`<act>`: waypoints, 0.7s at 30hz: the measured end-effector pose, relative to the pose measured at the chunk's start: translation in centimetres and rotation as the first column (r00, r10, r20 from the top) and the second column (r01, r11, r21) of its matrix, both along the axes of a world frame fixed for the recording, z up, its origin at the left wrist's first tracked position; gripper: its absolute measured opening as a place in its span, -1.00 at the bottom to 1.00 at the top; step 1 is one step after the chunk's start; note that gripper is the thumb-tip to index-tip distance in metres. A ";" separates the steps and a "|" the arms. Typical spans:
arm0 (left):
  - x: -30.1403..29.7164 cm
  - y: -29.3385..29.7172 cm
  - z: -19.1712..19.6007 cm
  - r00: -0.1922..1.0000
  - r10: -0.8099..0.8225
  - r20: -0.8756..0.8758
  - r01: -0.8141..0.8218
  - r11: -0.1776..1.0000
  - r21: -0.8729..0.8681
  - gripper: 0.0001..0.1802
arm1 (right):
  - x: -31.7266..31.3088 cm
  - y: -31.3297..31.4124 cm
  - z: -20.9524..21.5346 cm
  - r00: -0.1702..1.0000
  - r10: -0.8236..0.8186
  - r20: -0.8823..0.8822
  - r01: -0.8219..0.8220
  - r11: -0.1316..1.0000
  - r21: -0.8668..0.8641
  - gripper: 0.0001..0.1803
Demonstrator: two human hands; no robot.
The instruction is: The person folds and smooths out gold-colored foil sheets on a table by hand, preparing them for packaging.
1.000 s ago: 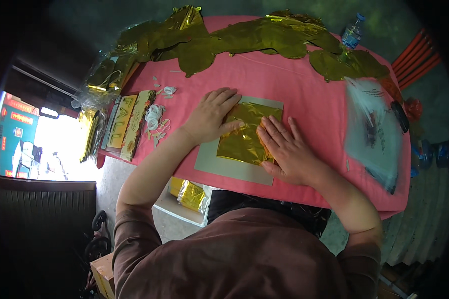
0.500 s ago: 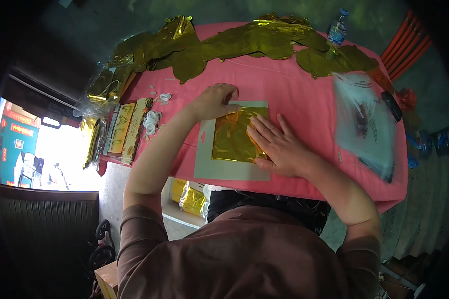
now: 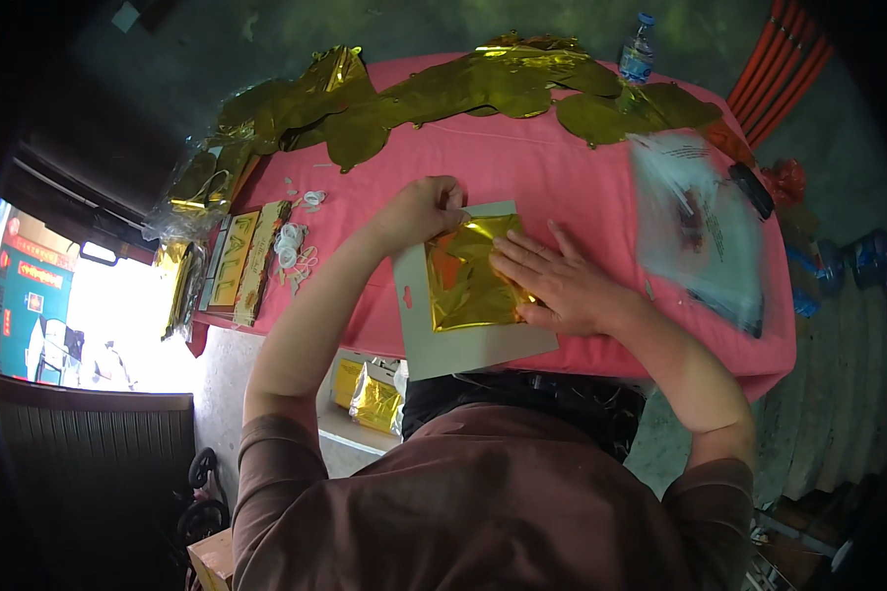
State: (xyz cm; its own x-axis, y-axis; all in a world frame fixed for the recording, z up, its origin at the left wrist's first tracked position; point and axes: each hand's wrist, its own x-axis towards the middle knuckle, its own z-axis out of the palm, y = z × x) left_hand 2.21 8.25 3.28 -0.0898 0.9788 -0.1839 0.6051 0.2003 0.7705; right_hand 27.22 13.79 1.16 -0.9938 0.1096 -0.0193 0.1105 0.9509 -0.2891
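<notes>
A folded piece of shiny gold foil [image 3: 463, 286] lies on a pale grey card [image 3: 429, 350] with a hang hole, at the near edge of the pink-covered table. My right hand [image 3: 560, 286] rests flat on the foil's right side, fingers stretched out. At the upper left corner of the foil and card, my left hand [image 3: 419, 215] has its fingers curled with thumb and forefinger together. What sits between those fingertips is hidden. The card is turned slightly askew to the table edge.
Flat gold foil shapes [image 3: 503, 94] line the far edge beside a water bottle [image 3: 638, 51]. Clear plastic bags [image 3: 695, 227] and a black object [image 3: 751, 191] lie right. White ribbon rolls [image 3: 289, 244] and printed packs [image 3: 237, 258] lie left. An open box [image 3: 350, 433] stands below.
The card and foil have turned a little and slid slightly toward me. My left fingers have closed together at the upper corner. My right hand stays flat on the foil.
</notes>
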 end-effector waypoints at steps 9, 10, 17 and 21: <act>2.2 6.2 -2.1 0.977 -0.185 -0.104 0.199 0.969 0.149 -0.87 | -0.5 2.4 0.0 0.936 -0.351 0.002 0.345 0.918 -0.197 -0.50; 2.3 6.4 -2.2 0.967 -0.200 -0.155 0.226 0.959 0.169 -0.91 | -0.5 2.2 -1.3 0.923 -0.353 -0.154 0.334 0.933 -0.134 -0.47; 2.6 4.3 -3.3 0.977 -0.076 -0.199 0.164 0.866 0.472 -0.92 | -0.4 2.4 -2.9 0.910 -0.330 -0.250 0.341 0.940 -0.002 -0.32; 3.1 3.7 -3.4 0.952 -0.161 -0.259 0.271 0.835 0.478 -0.86 | -0.6 2.4 -2.5 0.919 -0.309 -0.246 0.323 0.946 0.019 -0.33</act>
